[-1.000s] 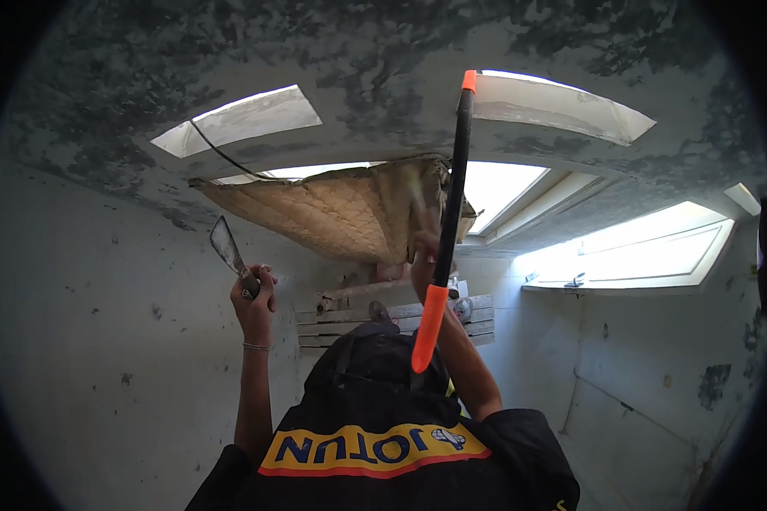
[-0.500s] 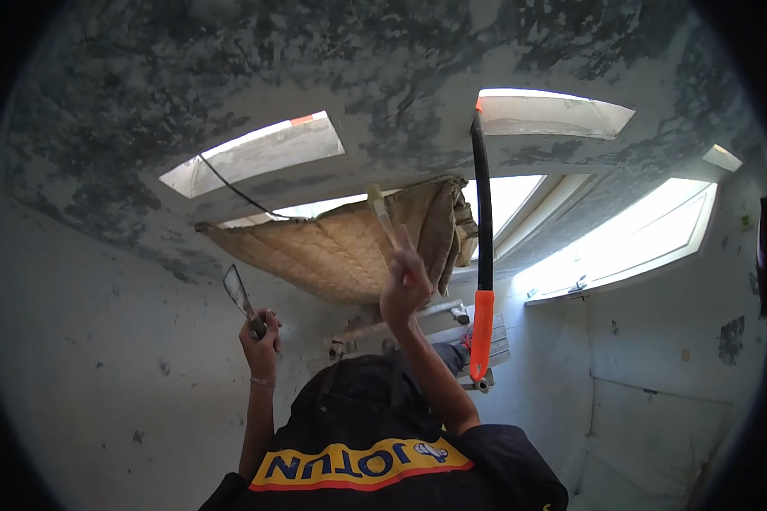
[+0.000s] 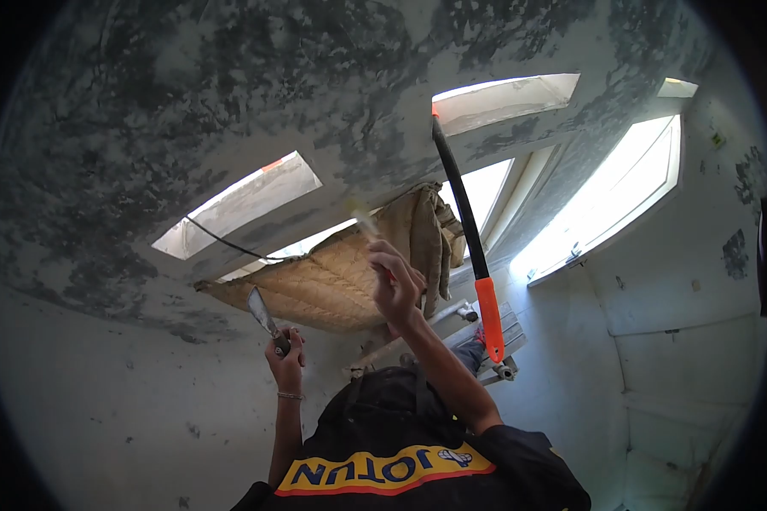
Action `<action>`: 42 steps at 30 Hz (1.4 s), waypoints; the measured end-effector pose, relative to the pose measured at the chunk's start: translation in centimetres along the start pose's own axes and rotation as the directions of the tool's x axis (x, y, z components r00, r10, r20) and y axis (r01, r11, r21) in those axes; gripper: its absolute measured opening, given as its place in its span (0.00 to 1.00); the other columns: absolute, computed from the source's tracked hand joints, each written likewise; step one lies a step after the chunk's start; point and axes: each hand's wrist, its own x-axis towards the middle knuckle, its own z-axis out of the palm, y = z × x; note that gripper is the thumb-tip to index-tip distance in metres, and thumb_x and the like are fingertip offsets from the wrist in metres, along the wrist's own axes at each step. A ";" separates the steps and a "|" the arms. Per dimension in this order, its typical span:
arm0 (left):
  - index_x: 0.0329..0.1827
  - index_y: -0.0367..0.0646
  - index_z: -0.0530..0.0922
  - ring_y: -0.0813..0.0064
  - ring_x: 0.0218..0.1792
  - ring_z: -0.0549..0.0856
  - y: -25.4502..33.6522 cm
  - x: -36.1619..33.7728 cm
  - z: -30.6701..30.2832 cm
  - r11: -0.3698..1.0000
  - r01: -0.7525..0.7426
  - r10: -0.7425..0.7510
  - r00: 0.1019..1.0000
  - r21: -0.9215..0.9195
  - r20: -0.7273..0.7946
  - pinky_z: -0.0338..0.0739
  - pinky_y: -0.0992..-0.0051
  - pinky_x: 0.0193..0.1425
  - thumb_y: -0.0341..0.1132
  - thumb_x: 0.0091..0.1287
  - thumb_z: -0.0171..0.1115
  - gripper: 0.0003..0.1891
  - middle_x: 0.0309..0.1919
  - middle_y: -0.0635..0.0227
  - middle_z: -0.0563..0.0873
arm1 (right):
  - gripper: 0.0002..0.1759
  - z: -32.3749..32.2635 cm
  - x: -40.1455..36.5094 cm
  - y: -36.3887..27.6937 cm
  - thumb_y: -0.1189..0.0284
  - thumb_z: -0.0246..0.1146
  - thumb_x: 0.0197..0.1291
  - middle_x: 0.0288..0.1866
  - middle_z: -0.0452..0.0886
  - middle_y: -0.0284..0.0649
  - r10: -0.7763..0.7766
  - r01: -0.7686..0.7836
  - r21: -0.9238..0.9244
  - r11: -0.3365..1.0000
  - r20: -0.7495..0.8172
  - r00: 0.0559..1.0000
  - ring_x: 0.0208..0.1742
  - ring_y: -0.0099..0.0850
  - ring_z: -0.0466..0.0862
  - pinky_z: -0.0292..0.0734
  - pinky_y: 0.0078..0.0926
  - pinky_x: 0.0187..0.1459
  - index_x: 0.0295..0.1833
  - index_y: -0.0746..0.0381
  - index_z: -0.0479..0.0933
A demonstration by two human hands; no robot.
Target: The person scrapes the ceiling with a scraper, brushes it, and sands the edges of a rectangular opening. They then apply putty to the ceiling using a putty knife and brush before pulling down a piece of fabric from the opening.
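Note:
My left hand [image 3: 286, 362] is closed round the dark handle of a putty knife [image 3: 263, 317], its metal blade pointing up. Higher and to the right, my right hand [image 3: 395, 283] is closed on a pale, slim tool [image 3: 363, 220]. That tool is smeared by motion, and I cannot make out its kind. Behind both hands hangs a beige quilted cloth [image 3: 332, 277] below a bright opening. To the right of my right hand is a long black bar with an orange grip [image 3: 489, 319], apart from both hands.
The grey ceiling [image 3: 332, 94] is mottled with dark patches and has several recessed bright openings. A black cable [image 3: 230, 242] runs from the left recess [image 3: 247, 204]. A bright window [image 3: 609, 204] stands at the right. Below me are a slatted platform [image 3: 511, 328] and a pale rail.
The whole view has shifted and tilted. My right hand and its pale tool have moved slightly left, the tool now more blurred. The putty knife stays in my left hand.

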 end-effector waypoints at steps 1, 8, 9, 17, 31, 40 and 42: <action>0.43 0.40 0.78 0.88 0.15 0.68 -0.1 0.3 0.0 1.000 0.003 -0.003 1.000 -0.014 -0.005 0.60 0.83 0.17 0.33 0.73 0.61 0.05 0.28 0.71 0.80 | 0.04 -0.4 0.2 -0.2 0.80 0.60 0.64 0.52 0.84 0.54 0.018 -0.018 0.014 1.000 -0.018 1.000 0.58 0.48 0.84 0.84 0.39 0.54 0.36 0.66 0.79; 0.42 0.40 0.78 0.87 0.15 0.68 0.4 0.4 0.0 1.000 0.000 0.000 1.000 -0.012 0.014 0.58 0.82 0.17 0.34 0.73 0.61 0.06 0.28 0.72 0.79 | 0.02 0.3 6.7 2.6 0.82 0.62 0.62 0.46 0.86 0.50 -0.138 0.093 -0.250 0.964 -0.165 0.977 0.53 0.43 0.87 0.84 0.34 0.50 0.39 0.68 0.80; 0.42 0.40 0.78 0.87 0.15 0.68 0.4 0.4 -0.2 1.000 -0.017 0.017 0.999 -0.016 0.028 0.58 0.82 0.17 0.34 0.73 0.61 0.06 0.28 0.72 0.79 | 0.03 0.3 3.9 3.6 0.83 0.61 0.62 0.46 0.86 0.50 -0.117 0.082 -0.287 0.955 -0.108 0.987 0.52 0.43 0.87 0.84 0.34 0.49 0.39 0.67 0.80; 0.43 0.39 0.78 0.86 0.14 0.69 -1.4 0.6 0.2 0.995 0.035 -0.035 0.999 -0.096 -0.001 0.60 0.82 0.16 0.32 0.73 0.61 0.05 0.28 0.70 0.81 | 0.03 -0.5 5.5 -0.4 0.84 0.59 0.63 0.46 0.87 0.48 -0.053 0.037 -0.061 0.997 -0.284 0.957 0.58 0.44 0.85 0.82 0.35 0.56 0.39 0.68 0.78; 0.42 0.37 0.78 0.84 0.14 0.70 -0.5 0.8 0.1 0.995 0.022 -0.025 0.999 -0.094 -0.027 0.60 0.82 0.17 0.33 0.73 0.61 0.07 0.26 0.69 0.79 | 0.06 0.5 12.2 -3.4 0.86 0.59 0.63 0.46 0.86 0.52 0.025 -0.010 0.035 0.999 -0.471 0.882 0.52 0.38 0.87 0.82 0.34 0.53 0.39 0.69 0.81; 0.39 0.39 0.78 0.86 0.14 0.70 -1.1 0.7 0.2 0.989 0.009 -0.016 0.999 -0.147 -0.043 0.62 0.82 0.16 0.33 0.72 0.62 0.06 0.26 0.69 0.81 | 0.05 -0.5 -1.2 1.5 0.79 0.58 0.66 0.47 0.86 0.50 0.021 0.011 -0.212 0.977 0.145 0.989 0.55 0.46 0.86 0.84 0.37 0.51 0.39 0.66 0.81; 0.40 0.39 0.78 0.86 0.14 0.70 -1.6 0.7 -0.2 0.989 0.004 -0.010 0.999 -0.149 -0.038 0.61 0.82 0.17 0.33 0.73 0.62 0.06 0.26 0.71 0.80 | 0.05 -2.1 -2.8 0.9 0.79 0.58 0.67 0.46 0.86 0.49 0.179 -0.130 -0.199 0.971 0.253 0.951 0.54 0.45 0.87 0.84 0.37 0.49 0.39 0.66 0.80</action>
